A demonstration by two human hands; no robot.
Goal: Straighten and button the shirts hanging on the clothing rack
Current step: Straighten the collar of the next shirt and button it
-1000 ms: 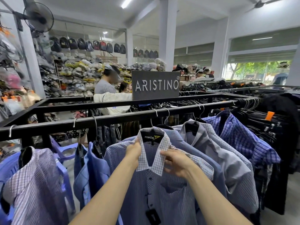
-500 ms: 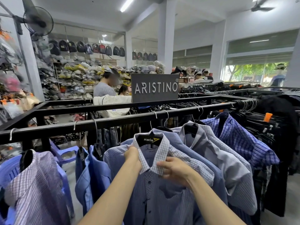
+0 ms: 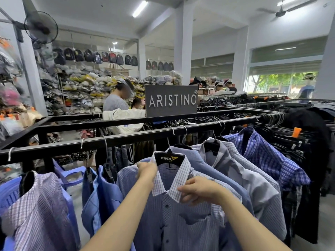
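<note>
- checked shirt (image 3: 181, 220) hangs front and centre on the black rack rail (image 3: 126, 140); placket faces the camera, dark buttons visible down the middle; whether the top button is closed: cannot tell, collar covers it
- shirt sits on a black hanger (image 3: 169, 159) marked "KWIN"; hook goes up toward the rail
- collar (image 3: 174, 180) is lighter grid check, both points down, meeting near the top of the placket
- left hand (image 3: 147, 170) at the collar's left side, up by the hanger shoulder; fingers curled round the collar edge, holding it
- right hand (image 3: 198, 190) at the right collar point; fingers pinching the tip of the collar, thumb underneath
- both forearms bare, coming in from the bottom edge
- neighbours on the rail: lilac striped shirt (image 3: 38, 211) far left; solid blue shirt (image 3: 101, 194) just left of the checked one; grey shirt (image 3: 241, 171) just right, overlapping behind it; blue plaid shirt (image 3: 262, 153) further right; dark garments (image 3: 308, 142) at the right end
- grey "ARISTINO" sign (image 3: 171, 100) stands on the rack's far bar
- behind the rack: person in a grey tee (image 3: 115, 102) with a cap; shelves of bagged goods (image 3: 81, 87); row of backpacks (image 3: 96, 57) hung high on the wall
- wall fan (image 3: 40, 27) top left; ceiling fan (image 3: 280, 12) top right
</note>
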